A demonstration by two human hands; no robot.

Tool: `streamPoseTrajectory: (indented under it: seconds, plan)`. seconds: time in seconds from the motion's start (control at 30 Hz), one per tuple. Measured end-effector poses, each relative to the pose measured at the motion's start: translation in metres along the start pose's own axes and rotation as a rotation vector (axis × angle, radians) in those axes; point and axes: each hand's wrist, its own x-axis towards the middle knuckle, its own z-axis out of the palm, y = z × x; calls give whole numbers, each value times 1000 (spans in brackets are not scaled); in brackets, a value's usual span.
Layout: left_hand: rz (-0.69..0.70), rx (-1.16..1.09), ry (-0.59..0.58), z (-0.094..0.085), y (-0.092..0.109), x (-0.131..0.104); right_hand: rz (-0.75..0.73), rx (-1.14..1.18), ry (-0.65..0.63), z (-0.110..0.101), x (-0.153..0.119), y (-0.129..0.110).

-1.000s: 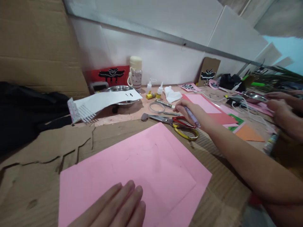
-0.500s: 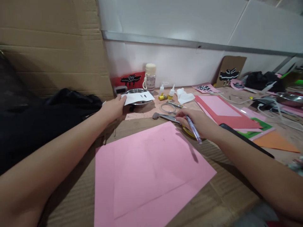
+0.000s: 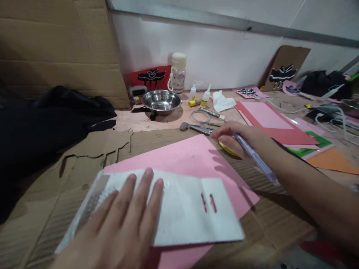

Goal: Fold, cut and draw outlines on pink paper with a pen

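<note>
My left hand (image 3: 123, 220) lies with its fingers stretched out over a white sheet (image 3: 185, 213) resting on pink paper (image 3: 179, 157). Two narrow slits near the sheet's right end show reddish pink through them. A shiny dotted strip (image 3: 95, 201) covers its left part, partly under my fingers. In my right hand (image 3: 238, 138) is a pale purple pen (image 3: 258, 160), sloping back toward the wrist. Just below that hand shows a yellow handle (image 3: 227, 148), with metal blades (image 3: 200, 129) pointing left from the fingertips. The pink paper lies on corrugated cardboard (image 3: 81, 175).
A steel bowl (image 3: 162, 101), a bottle (image 3: 178, 74) and small glue bottles (image 3: 206, 96) stand along the wall. A crumpled tissue (image 3: 223, 101) and red paper (image 3: 297, 134) lie to the right. Black cloth (image 3: 53, 123) is piled at left.
My left hand has brought the white sheet from over the steel bowl down onto the pink paper, uncovering the bowl. My right hand keeps the pen, its far end lower. The view has tilted down.
</note>
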Motion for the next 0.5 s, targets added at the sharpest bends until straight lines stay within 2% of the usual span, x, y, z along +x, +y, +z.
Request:
streamPoseTrajectory:
  seconds: [0.07,0.17,0.27,0.37,0.43,0.5]
  plan:
    - [52,83,-35,13,24,-12,-15,41,-131,6,-10,-11]
    - [79,106,-48,22,37,-8,-35,67,-371,11,-18,-23]
    - [89,80,-21,21,31,0,-50,85,-594,8,-12,-19]
    - [102,39,-41,22,20,-3,-101,146,-788,4,-4,-8]
    - [77,14,-32,26,12,-10,-123,181,-826,8,-1,-6]
    - [40,-21,-20,30,6,-17,-86,174,-809,16,-2,-12]
